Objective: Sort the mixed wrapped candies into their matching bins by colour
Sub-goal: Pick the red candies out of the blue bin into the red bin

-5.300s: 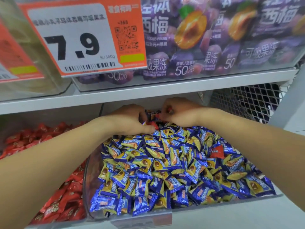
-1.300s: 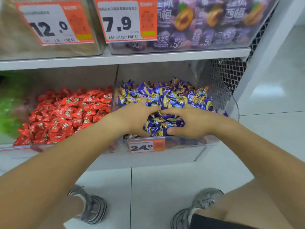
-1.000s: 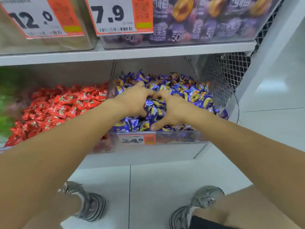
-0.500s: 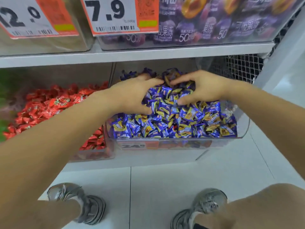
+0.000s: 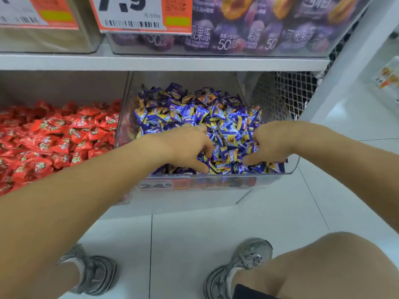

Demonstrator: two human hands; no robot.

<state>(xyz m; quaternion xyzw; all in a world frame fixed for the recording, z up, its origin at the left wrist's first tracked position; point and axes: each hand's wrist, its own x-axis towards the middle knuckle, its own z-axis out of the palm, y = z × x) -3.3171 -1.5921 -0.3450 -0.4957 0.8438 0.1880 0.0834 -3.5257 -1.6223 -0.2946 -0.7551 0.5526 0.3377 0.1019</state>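
A clear bin (image 5: 280, 178) on the lower shelf holds a heap of blue-and-yellow wrapped candies (image 5: 194, 113). Both my hands are in its front half, on top of the heap. My left hand (image 5: 185, 145) has its fingers curled down into the candies and its thumb spread toward the front wall. My right hand (image 5: 274, 143) mirrors it a little to the right, its fingertips buried in the wrappers. Whether either hand holds a candy is hidden. To the left, a neighbouring bin is full of red wrapped candies (image 5: 60, 134).
An upper shelf (image 5: 164, 62) overhangs the bins and carries purple jelly packs (image 5: 248, 35) and price cards (image 5: 133, 14). A wire mesh panel (image 5: 289, 93) closes the right end. A price tag (image 5: 155, 186) sits on the blue bin's front. My shoes (image 5: 92, 275) stand on white floor tiles.
Both hands have drawn back from the rear of the blue heap toward the bin's front and moved apart, and their fingers now curl down into the candies.
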